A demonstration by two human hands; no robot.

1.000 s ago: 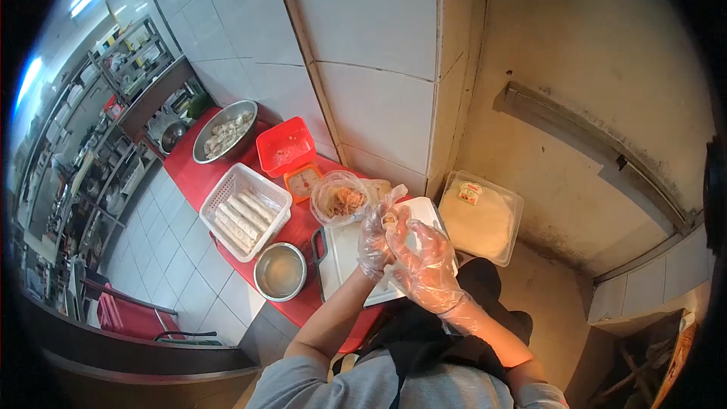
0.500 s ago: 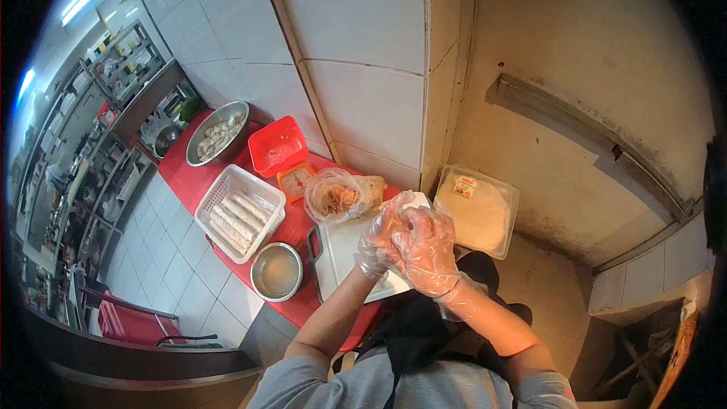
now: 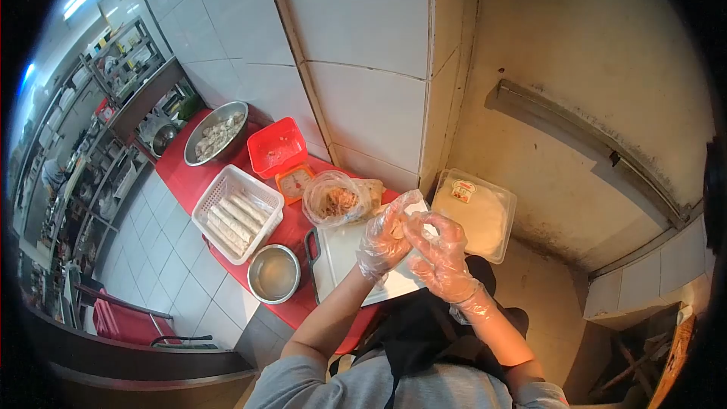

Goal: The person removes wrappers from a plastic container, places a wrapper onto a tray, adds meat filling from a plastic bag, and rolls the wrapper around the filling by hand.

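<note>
Both my hands wear loose, clear plastic gloves and meet above the white board [image 3: 333,254]. My left hand [image 3: 385,242] is curled, with its fingertips against those of my right hand. The thumb and fingers of my right hand [image 3: 441,257] bend round in a loop, and something white shows through it. Whether a small thing is pinched between the fingertips I cannot make out. Just left of the hands is a clear plastic bag [image 3: 337,201] with an orange-brown, crumbly filling.
On the red table [image 3: 178,170] stand a white basket [image 3: 210,241] of pale rolls, a metal bowl [image 3: 274,273] of cloudy liquid, a red container [image 3: 276,148], an orange scale [image 3: 294,183] and a large bowl [image 3: 240,132] of whitish pieces. A lidded clear box [image 3: 485,220] sits right.
My hands were clasped closely together. Now they have drawn slightly apart, with the fingers of the right hand lifted into a loop and only the fingertips meeting.
</note>
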